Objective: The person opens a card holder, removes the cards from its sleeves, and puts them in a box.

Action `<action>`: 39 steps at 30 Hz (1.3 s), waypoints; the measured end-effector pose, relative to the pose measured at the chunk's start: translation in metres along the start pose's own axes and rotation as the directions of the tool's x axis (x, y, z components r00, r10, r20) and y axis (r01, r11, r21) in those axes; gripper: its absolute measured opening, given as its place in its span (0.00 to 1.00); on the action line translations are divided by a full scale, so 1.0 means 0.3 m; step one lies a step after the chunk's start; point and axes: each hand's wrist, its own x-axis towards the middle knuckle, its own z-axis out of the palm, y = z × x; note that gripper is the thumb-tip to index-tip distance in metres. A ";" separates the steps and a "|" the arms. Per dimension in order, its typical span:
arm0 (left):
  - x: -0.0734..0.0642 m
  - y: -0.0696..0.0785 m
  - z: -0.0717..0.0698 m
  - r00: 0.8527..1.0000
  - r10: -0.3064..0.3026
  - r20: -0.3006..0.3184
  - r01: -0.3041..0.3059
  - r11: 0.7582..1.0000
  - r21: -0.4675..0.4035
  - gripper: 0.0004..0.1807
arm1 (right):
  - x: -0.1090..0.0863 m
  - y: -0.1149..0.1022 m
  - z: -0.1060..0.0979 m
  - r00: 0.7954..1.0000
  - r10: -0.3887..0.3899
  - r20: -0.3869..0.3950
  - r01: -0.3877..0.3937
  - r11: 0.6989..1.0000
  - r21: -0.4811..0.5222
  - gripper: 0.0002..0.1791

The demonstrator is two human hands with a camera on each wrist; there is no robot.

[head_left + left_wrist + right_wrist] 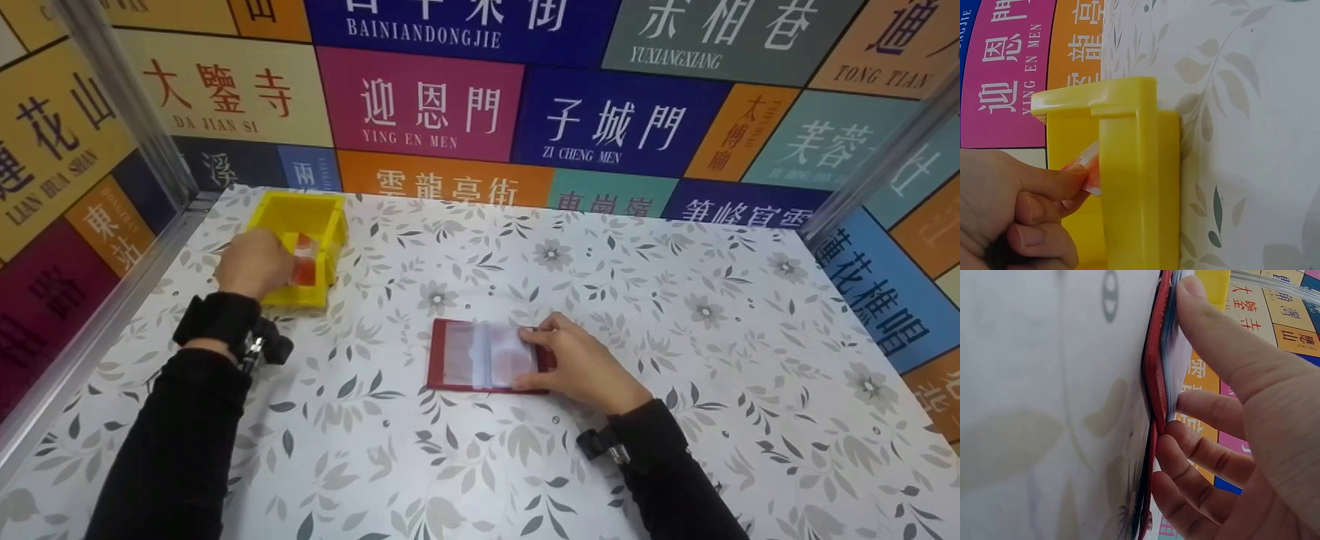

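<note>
In the head view, my left hand (pixel 255 264) reaches over the near left side of a yellow plastic bin (pixel 336 244). Thumb and forefinger pinch a small red-and-white card (pixel 1093 169) inside it, as the left wrist view shows; the bin's wall hides the card's lower part. A red card holder (pixel 437 356) lies spread on the table, its clear plastic sleeves (pixel 461 354) facing up. My right hand (pixel 585 364) grips its right side, thumb at the near edge and fingers toward the far edge. The right wrist view shows these fingers around the red cover (pixel 1154 363).
The table (pixel 375 465) has a white cloth printed with grey leaves and flowers. Behind it stands a wall of coloured sign panels (pixel 431 105), with more panels on both sides. Metal posts (pixel 124 97) mark the back corners.
</note>
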 end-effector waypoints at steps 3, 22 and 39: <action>0.004 -0.004 0.007 1.000 -0.005 0.005 0.005 1.000 0.008 0.15 | 0.001 0.000 0.001 1.000 0.006 0.004 -0.006 1.000 0.002 0.48; 0.022 -0.038 0.023 0.997 -0.024 -0.067 0.026 0.999 0.025 0.18 | -0.005 -0.005 -0.002 1.000 0.005 0.000 -0.005 1.000 -0.017 0.48; 0.023 -0.042 0.025 0.992 0.011 -0.122 -0.013 1.000 -0.010 0.18 | -0.005 -0.010 -0.006 0.999 0.032 0.011 -0.032 0.999 -0.017 0.48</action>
